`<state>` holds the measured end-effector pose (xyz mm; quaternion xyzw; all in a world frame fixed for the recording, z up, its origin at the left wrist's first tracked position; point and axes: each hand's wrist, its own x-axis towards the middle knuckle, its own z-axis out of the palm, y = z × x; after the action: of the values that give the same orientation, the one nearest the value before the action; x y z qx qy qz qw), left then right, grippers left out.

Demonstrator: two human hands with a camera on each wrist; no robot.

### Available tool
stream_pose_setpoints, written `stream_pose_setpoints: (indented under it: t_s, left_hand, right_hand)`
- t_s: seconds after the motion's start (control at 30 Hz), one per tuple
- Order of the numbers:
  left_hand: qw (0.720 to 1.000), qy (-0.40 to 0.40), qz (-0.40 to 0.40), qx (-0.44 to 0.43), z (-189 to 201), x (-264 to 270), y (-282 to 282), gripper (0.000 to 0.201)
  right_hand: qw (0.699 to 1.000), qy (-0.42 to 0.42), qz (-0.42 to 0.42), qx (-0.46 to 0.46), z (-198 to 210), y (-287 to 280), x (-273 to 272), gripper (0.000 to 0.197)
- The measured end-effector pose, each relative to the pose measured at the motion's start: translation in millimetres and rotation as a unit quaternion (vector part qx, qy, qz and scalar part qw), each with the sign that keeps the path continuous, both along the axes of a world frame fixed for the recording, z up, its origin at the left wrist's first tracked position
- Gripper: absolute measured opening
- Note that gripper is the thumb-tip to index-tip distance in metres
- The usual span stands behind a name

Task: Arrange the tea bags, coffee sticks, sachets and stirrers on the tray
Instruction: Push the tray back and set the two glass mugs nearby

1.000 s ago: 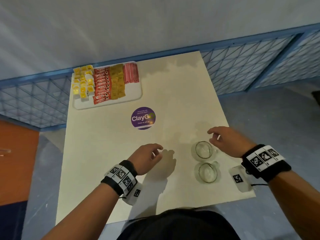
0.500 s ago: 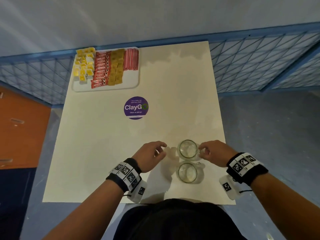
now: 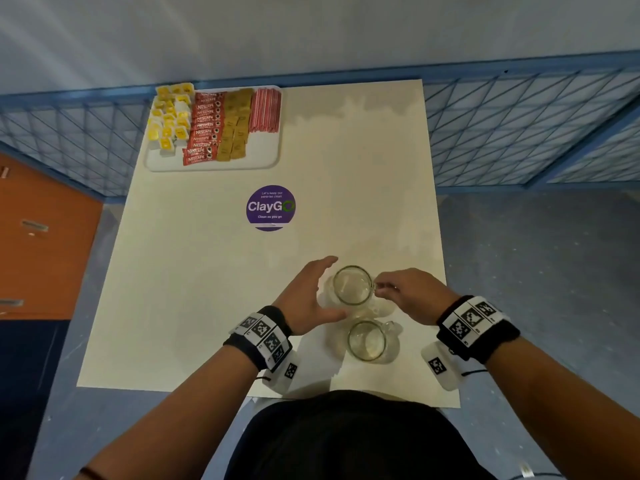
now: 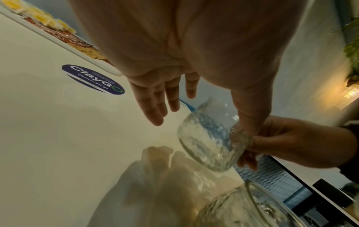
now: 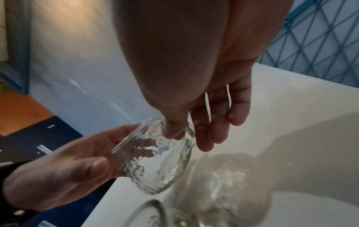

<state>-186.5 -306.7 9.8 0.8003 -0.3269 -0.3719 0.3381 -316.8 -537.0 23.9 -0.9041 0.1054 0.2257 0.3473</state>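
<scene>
At the far left corner of the table [image 3: 194,271], the tray [image 3: 266,157] is seen with its goods laid in 4 rows: yellow tea bags [image 3: 169,123] on the left, then red coffee sticks [image 3: 204,128], brown sachets [image 3: 235,126], and striped red stirrers [image 3: 266,110] on the right. No loose packet is seen anywhere else on the table, so the arranging is judged to be done or nearly so; the tea bags lie less evenly than the other rows, and a little tidying there may be all that is left.

Near the front edge, 2 glass mugs are found. The farther mug [image 3: 353,285] is lifted clear of the table and tilted, as the wrist views show. Its handle side is pinched by the right hand [image 3: 412,296], with thumb and fingers curled round the glass. The left hand [image 3: 304,299] is held beside the mug with fingers straight and spread, the thumb reaching toward the glass; whether the thumb touches it cannot be told. The nearer mug [image 3: 367,340] stands upright on the table, just beside the lifted one and untouched.

A round purple sticker [image 3: 270,207] is fixed to the table between the tray and the mugs. The mugs are not named in the task, so this handling is judged to be a side step.
</scene>
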Motion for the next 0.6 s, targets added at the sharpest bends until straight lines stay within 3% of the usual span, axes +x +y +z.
stream_pose_setpoints:
  t_s: [0.13,0.37,0.47,0.6]
  left_hand:
    - [0.999,-0.007,0.016,-0.051,6.1,-7.0,-0.5,0.103]
    - [0.989,0.007,0.096,-0.11,17.5,-6.3,9.5,0.083]
    - [0.987,0.004,0.116,-0.112,18.2,-3.4,16.7,0.082]
    - [0.985,-0.002,0.142,-0.101,15.6,0.9,29.9,0.081]
  right_hand:
    - [0.999,-0.033,0.033,0.009,17.8,8.3,13.4,0.02]
    - [0.996,-0.074,0.014,0.04,37.1,16.9,22.2,0.013]
    - [0.996,-0.063,0.007,0.061,35.0,16.2,18.3,0.042]
    - [0.997,-0.039,0.054,0.039,25.6,14.8,9.3,0.064]
